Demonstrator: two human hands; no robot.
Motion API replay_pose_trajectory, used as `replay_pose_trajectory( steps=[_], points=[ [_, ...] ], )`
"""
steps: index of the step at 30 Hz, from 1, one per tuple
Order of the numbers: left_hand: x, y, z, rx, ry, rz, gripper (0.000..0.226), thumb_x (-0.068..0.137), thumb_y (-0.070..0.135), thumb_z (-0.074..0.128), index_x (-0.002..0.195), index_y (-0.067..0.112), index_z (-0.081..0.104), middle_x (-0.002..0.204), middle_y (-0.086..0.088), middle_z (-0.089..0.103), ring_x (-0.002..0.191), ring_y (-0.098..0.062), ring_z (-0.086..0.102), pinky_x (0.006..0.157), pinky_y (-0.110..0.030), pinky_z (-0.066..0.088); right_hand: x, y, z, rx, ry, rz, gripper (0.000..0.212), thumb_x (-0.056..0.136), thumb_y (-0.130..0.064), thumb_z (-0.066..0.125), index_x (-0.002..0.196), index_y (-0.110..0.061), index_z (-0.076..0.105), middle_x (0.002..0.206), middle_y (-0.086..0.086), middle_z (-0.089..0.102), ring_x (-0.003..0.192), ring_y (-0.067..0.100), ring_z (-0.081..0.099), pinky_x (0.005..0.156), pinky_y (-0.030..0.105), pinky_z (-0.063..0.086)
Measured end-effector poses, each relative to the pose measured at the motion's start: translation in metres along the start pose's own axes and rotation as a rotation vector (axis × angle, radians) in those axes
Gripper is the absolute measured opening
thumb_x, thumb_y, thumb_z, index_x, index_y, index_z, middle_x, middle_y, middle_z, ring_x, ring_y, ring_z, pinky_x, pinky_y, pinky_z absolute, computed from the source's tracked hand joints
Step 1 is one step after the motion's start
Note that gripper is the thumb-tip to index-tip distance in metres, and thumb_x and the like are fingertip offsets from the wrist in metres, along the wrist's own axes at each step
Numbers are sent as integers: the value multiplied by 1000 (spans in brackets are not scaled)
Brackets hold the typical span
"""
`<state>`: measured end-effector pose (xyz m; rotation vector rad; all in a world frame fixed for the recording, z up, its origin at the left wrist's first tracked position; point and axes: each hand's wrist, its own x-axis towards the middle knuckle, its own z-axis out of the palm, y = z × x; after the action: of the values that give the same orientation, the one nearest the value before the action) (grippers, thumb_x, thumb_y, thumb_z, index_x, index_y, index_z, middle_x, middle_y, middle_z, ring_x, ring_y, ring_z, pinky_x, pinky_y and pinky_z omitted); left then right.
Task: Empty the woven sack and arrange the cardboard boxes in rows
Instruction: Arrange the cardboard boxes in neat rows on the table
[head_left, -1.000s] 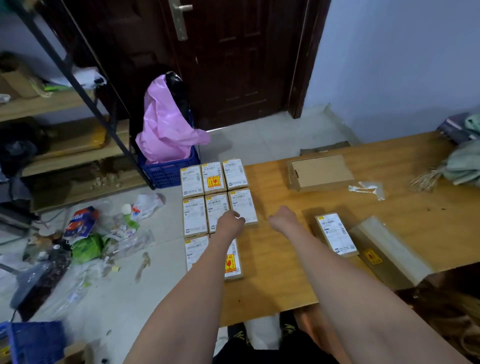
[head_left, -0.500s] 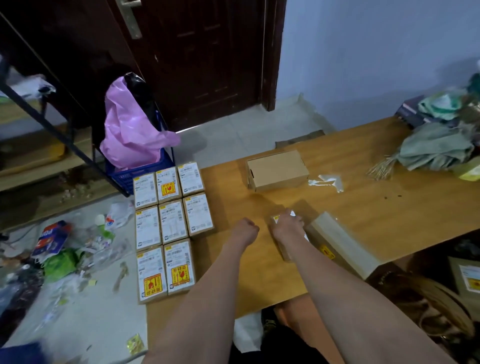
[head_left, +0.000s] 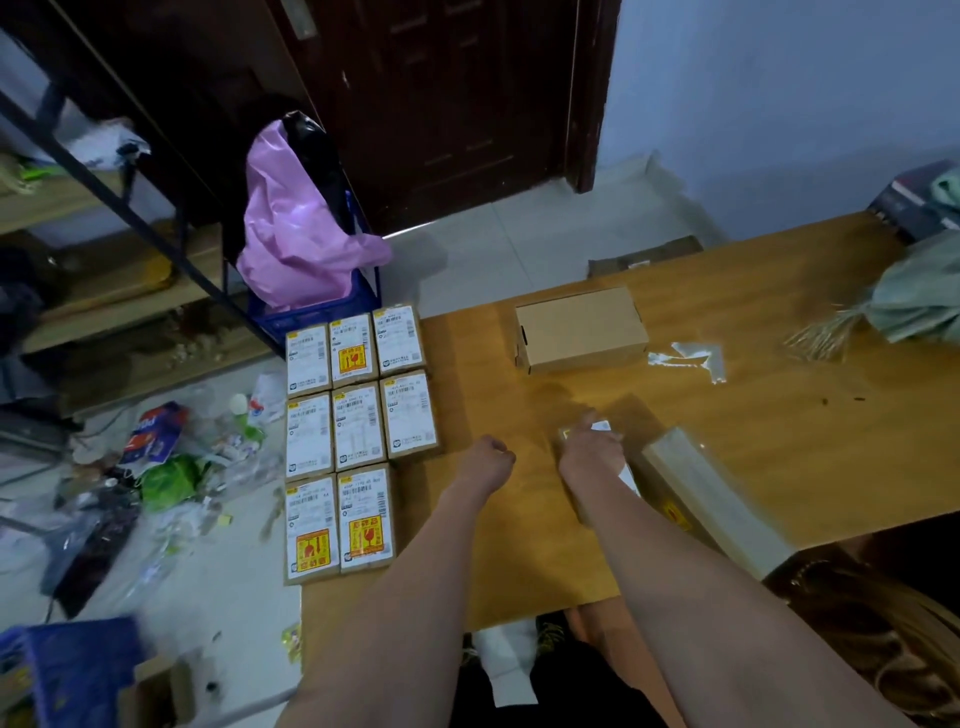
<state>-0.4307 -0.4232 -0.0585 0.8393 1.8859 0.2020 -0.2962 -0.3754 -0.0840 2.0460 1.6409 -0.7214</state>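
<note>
Right hand (head_left: 589, 453) grip curls over a small labelled box (head_left: 605, 457) near the worktop's front edge, fingers wrapped on its far end; the box sits directly under the hand and forearm, so only a white label corner and a sliver of side show. Left hand (head_left: 491, 457) is just beside it, fingers curled into a loose fist, holding nothing, resting on or just over the worktop (head_left: 779, 415); contact unclear.

Long taped box (head_left: 717, 499) lies just right of the held one, angled toward the front right corner, partly hidden by the right forearm. Plain brown box (head_left: 582, 327) sits farther back, mid-worktop, with a scrap of clear tape (head_left: 691, 358) beside it.

Arranged boxes (head_left: 353, 431) fill the left edge: three rows, two of three and a front row of two, sides touching, labels up; label text unreadable. Woven sack (head_left: 914, 306) is bunched at the right edge, cut off by the frame, frayed fringe showing.
</note>
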Motion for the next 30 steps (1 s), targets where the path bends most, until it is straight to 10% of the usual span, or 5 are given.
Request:
replay_pose_trajectory(
  steps=[5,14,23,30],
  points=[
    [8,-9,-9,-20,-4,-22,34,100,28,48,130,14,51,78,-3,50,61,-16,44,52,-27,34,3,-2,2,-36,16,-6,95,94,-30,60,156,-10,-9,141,28,41,128,32,44,91,31,48],
    [10,-24,-28,-265,-235,-57,67,89,29,70,147,32,37,140,-7,49,121,-26,54,94,-40,52,-21,-43,-17,241,45,-46,96,79,-69,59,152,-22,19,139,19,29,118,32,53,94,34,50],
    [10,-48,-67,-433,-192,13,73,78,18,83,138,11,42,117,-4,63,107,-24,62,88,-46,57,-45,-83,-28,702,-73,-231,97,83,-59,65,157,-23,13,159,13,23,145,32,26,110,43,36],
    [-4,-81,-100,-451,-294,64,54,84,10,76,132,10,51,121,-6,67,112,-26,64,96,-48,53,-57,-79,-8,960,-484,-231,34,88,-24,73,119,-16,64,117,3,71,106,22,67,99,48,51]
  ],
)
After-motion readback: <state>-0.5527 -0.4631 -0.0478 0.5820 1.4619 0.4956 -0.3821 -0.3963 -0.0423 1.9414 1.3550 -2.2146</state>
